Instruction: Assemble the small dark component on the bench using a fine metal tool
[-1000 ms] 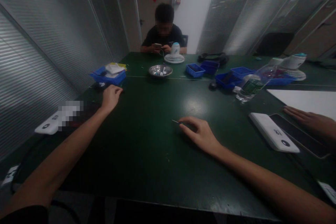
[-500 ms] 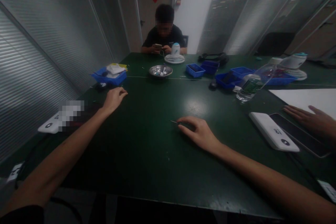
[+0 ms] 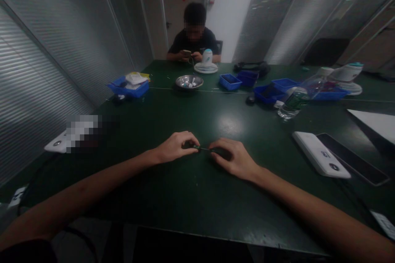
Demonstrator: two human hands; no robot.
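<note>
1. Head view, far left: a white, rounded-edged plastic power bank lies on the dark green tabletop.
2. Beyond it, a blue rectangular plastic tray bears white and yellow packets.
3. Left hand: thumb and forefinger nearly meet, closed on a small dark green piece, which lies at the fingertips and faces the opposite hand.
4. Well behind the hands, a round, shiny metal bowl contains small white objects.
5. Centre: a slim, straight metal shaft bridges the narrow gap between the hands. Its left end meets the piece; whether it enters cannot be told.
6. Right hand: thumb and forefinger are pinched together on the shaft's dark right end, the metal projecting leftward from the grip.
7. Farther right, a clear plastic bottle with a green label leans beside blue trays.
</note>
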